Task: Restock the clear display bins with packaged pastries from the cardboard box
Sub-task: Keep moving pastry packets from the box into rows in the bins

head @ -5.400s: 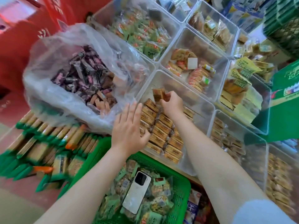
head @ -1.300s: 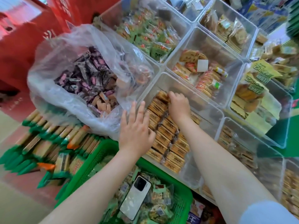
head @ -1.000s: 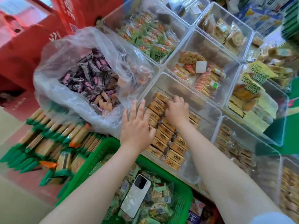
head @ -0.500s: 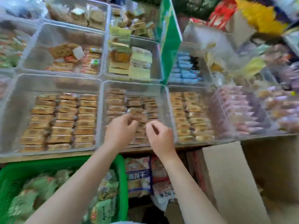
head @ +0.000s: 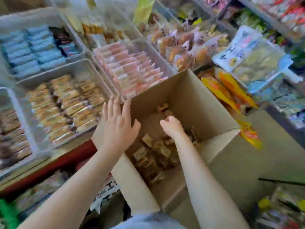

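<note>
My right hand (head: pixel 172 127) is down inside the cardboard box (head: pixel 194 103), fingers curled. I can't tell if they've closed on a pack or are just about to; motion blur hides it. My left hand (head: pixel 118 125) is spread flat, fingers straight, at the box's left wall near its top edge, holding nothing.

The packaged pastries (head: pixel 154 152) lie loose on the box floor, mostly just near of and below my right hand, a few more just beyond its knuckles. Their long axes point every which way, no neat rows. Right hand is clearly the closer one.

Target is probably the clear bin (head: pixel 66 106) of tan packs, left of the box, just past my left hand. So the carry goes leftward, up and over the box wall.
</note>
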The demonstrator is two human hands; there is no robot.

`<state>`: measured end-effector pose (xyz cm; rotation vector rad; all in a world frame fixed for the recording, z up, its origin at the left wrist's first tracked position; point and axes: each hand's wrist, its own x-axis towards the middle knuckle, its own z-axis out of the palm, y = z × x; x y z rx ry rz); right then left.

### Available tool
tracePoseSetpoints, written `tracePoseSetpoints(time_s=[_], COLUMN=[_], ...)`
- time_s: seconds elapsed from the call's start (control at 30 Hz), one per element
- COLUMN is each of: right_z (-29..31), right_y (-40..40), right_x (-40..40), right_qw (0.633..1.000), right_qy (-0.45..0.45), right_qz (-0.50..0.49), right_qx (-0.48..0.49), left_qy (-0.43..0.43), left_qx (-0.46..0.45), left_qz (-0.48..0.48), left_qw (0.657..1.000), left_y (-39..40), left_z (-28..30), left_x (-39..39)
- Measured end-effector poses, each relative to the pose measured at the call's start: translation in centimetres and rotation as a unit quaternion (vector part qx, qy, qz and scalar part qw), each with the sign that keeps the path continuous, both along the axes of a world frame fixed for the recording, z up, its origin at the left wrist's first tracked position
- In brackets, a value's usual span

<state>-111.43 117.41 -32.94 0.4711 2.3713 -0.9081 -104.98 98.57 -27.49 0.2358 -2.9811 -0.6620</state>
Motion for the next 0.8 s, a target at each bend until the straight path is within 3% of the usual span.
tracePoseSetpoints(time_s=[0.1, 0.23, 0.27, 0.37, 0.47, 0.53, 0.63, 0.73, 0.8], right_z=[-4.7, -10.2, -11.0, -13.8, -12.6, -9.8, -4.7, -1.0, 1.0], right_y=[2.1, 2.8, 2.8, 3.2, 2.5, 2.0, 1.0, 0.1, -0.7], right_x=[-2.4, -0.9, -0.1, 1.6, 1.1, -0.2, -2.2, -3.4, -3.3], right_qw=[0.993, 0.937, 0.925, 0.933, 0.957, 0.952, 0.917, 0.873, 0.827], right_qy=[-0.078, -0.224, -0.253, -0.286, -0.281, -0.294, -0.278, -0.226, -0.234], right_qz=[0.067, 0.232, 0.248, 0.187, 0.067, 0.047, -0.050, -0.080, -0.037], right_qx=[0.065, 0.133, 0.138, 0.109, 0.009, -0.073, -0.280, -0.424, -0.509], left_qy=[-0.026, -0.048, -0.044, -0.036, -0.031, -0.029, -0.015, -0.020, -0.047], left_qx=[-0.073, -0.162, -0.164, -0.173, -0.159, -0.140, -0.081, 0.075, 0.231], left_qz=[-0.032, -0.038, -0.038, -0.045, -0.043, -0.040, -0.036, -0.031, 0.001], left_qw=[0.996, 0.985, 0.985, 0.983, 0.986, 0.989, 0.996, 0.997, 0.972], left_y=[2.5, 2.9, 2.7, 2.4, 2.3, 2.4, 2.2, 1.2, -0.1], left_z=[-1.9, -4.3, -4.5, -4.7, -4.8, -4.7, -4.2, -2.3, -0.3], left_x=[-3.0, -4.2, -4.2, -4.2, -4.3, -4.2, -4.1, -3.6, -2.9])
